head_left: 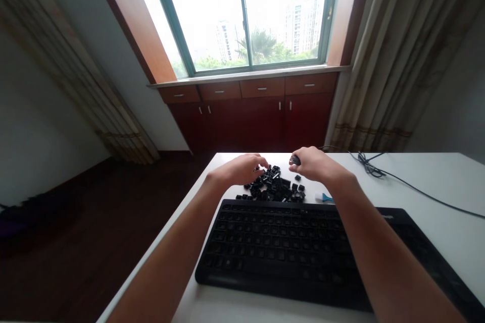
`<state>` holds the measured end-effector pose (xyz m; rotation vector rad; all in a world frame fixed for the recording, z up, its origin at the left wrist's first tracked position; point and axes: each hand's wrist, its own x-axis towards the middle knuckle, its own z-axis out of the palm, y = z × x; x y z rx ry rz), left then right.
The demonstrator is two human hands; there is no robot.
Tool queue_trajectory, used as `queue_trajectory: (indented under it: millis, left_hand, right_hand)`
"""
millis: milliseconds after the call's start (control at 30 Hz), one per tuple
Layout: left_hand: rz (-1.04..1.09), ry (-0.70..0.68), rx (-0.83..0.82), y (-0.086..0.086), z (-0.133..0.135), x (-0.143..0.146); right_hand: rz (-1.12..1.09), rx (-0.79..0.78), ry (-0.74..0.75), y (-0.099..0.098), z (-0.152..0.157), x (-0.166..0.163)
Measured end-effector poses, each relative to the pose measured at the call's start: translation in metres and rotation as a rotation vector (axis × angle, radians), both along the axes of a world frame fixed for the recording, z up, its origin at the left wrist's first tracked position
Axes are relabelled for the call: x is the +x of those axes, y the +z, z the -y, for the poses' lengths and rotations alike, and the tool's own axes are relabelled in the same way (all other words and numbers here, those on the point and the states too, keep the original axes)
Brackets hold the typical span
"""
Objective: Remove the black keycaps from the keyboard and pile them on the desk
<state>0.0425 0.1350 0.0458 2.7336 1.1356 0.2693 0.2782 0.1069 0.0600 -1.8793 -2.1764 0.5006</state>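
A black keyboard [288, 247] lies on the white table [447, 181] in front of me, most of its keycaps removed. Behind it sits a pile of loose black keycaps [276, 189]. My left hand [242, 169] rests at the left edge of the pile, fingers curled and pinching a keycap at the tips. My right hand [316, 164] hovers to the right of the pile, fingers closed around a black keycap [295, 160]. A small blue-and-white tool [325, 197] lies just beside my right wrist.
A black cable [397, 177] runs across the table's right side from a coil near the far edge. Beyond the table stand a red-brown cabinet [261, 111] under a window, curtains on both sides, and dark wooden floor to the left.
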Motion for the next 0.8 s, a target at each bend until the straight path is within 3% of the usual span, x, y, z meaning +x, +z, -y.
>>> queue_trajectory:
  millis: [300, 800]
  left_hand:
    - [-0.043, -0.007, 0.053, -0.037, -0.02, 0.001]
    - [-0.059, -0.031, 0.042, -0.031, -0.016, 0.002]
  right_hand:
    - [0.215, -0.197, 0.03, -0.027, -0.015, 0.008]
    - [0.303, -0.22, 0.058, -0.036, -0.014, 0.006]
